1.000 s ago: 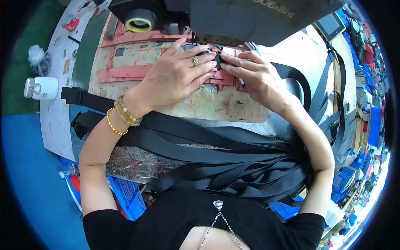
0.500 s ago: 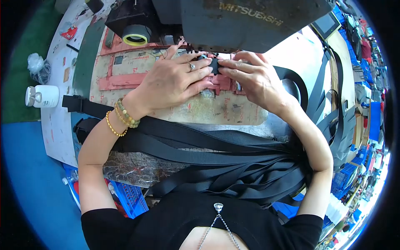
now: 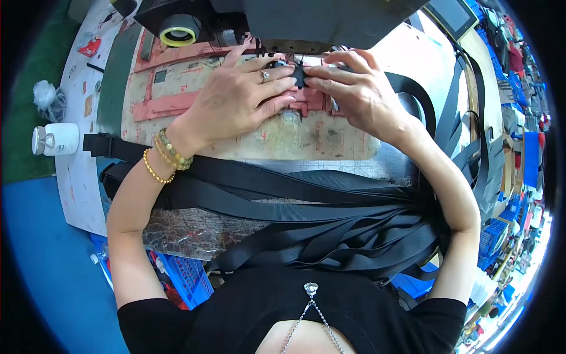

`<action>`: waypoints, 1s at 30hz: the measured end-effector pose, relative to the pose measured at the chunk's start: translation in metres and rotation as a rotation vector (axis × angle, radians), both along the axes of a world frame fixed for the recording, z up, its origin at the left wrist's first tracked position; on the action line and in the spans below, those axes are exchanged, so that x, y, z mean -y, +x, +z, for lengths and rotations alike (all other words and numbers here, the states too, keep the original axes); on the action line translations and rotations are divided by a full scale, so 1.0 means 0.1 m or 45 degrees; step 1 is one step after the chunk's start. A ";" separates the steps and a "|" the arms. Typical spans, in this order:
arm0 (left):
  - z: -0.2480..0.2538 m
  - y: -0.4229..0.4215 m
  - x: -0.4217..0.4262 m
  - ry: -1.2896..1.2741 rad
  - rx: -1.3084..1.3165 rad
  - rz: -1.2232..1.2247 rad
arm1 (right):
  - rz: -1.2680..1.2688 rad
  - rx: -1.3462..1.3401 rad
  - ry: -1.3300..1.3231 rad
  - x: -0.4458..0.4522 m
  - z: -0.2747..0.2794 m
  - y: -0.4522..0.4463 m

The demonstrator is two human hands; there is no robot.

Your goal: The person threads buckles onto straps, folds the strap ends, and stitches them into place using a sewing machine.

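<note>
The top edge cuts off the dark machine (image 3: 330, 23) and the screen (image 3: 451, 15) at upper right. Fingers of the left hand (image 3: 233, 100) and right hand (image 3: 365, 94) cover the ends of a small black piece (image 3: 299, 75), so its full shape cannot be told. Red lettering on the board (image 3: 330, 138) is too small to read (only scribbles show). The bench (image 3: 188, 233) partly hides a blue crate (image 3: 187, 277). The bottom edge crops the black shirt (image 3: 247, 301); small items along the far right blur together.
</note>
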State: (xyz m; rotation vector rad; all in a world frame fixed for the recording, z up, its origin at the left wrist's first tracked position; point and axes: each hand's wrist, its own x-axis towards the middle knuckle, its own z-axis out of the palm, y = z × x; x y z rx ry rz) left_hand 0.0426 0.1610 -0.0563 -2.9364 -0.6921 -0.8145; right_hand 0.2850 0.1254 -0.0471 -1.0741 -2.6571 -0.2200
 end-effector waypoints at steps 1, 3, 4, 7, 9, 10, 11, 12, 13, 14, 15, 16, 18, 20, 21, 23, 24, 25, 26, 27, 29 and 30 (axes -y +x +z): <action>0.00 0.00 0.00 0.015 0.036 -0.018 | 0.025 -0.016 0.003 -0.01 0.00 0.01; 0.01 0.00 -0.04 -0.021 0.022 0.003 | 0.014 -0.005 0.003 -0.04 0.00 0.02; 0.01 -0.01 -0.07 -0.051 0.006 0.020 | -0.001 0.003 0.008 -0.07 -0.01 0.02; 0.03 -0.02 -0.13 -0.105 -0.030 0.053 | -0.033 0.015 0.025 -0.16 -0.05 0.05; 0.04 -0.02 -0.16 -0.227 -0.148 0.174 | -0.045 0.017 0.003 -0.24 -0.09 0.07; 0.05 -0.02 -0.17 -0.287 -0.207 0.234 | -0.051 0.017 -0.006 -0.27 -0.10 0.07; 0.06 -0.03 -0.18 -0.347 -0.264 0.293 | -0.058 0.019 -0.016 -0.29 -0.11 0.07; 0.05 -0.03 -0.18 -0.347 -0.262 0.291 | -0.060 0.022 -0.015 -0.28 -0.09 0.07; 0.04 -0.02 -0.17 -0.290 -0.189 0.232 | -0.050 0.041 -0.010 -0.26 -0.07 0.07; 0.03 -0.02 -0.16 -0.233 -0.116 0.174 | -0.040 0.059 -0.005 -0.22 -0.04 0.07; 0.01 -0.01 -0.13 -0.179 -0.046 0.117 | -0.029 0.075 -0.003 -0.18 -0.02 0.07; 0.00 -0.01 -0.12 -0.123 0.025 0.062 | -0.016 0.092 0.001 -0.16 -0.02 0.07; -0.02 -0.01 -0.10 -0.114 0.019 0.053 | -0.011 0.108 0.011 -0.12 -0.01 0.08; -0.02 -0.01 -0.09 -0.089 0.005 0.038 | -0.002 0.140 0.039 -0.11 0.00 0.06; -0.02 -0.02 -0.09 -0.074 -0.002 0.031 | 0.003 0.156 0.055 -0.11 0.01 0.06; -0.01 -0.02 -0.09 -0.070 -0.015 0.030 | 0.020 0.178 0.049 -0.12 0.04 0.07; -0.01 -0.03 -0.09 -0.067 -0.029 0.027 | 0.035 0.199 0.042 -0.13 0.06 0.09; 0.00 -0.03 -0.09 -0.067 -0.044 0.024 | 0.050 0.220 0.033 -0.13 0.08 0.09; 0.00 -0.03 -0.09 -0.066 -0.058 0.022 | 0.066 0.242 0.024 -0.14 0.09 0.10; 0.00 -0.04 -0.09 -0.067 -0.058 0.026 | 0.070 0.242 0.024 -0.15 0.09 0.11; -0.01 -0.04 -0.08 -0.051 -0.056 0.032 | 0.106 0.226 0.033 -0.18 0.07 0.12; -0.02 -0.04 -0.07 -0.041 -0.054 0.032 | 0.121 0.219 0.039 -0.19 0.07 0.13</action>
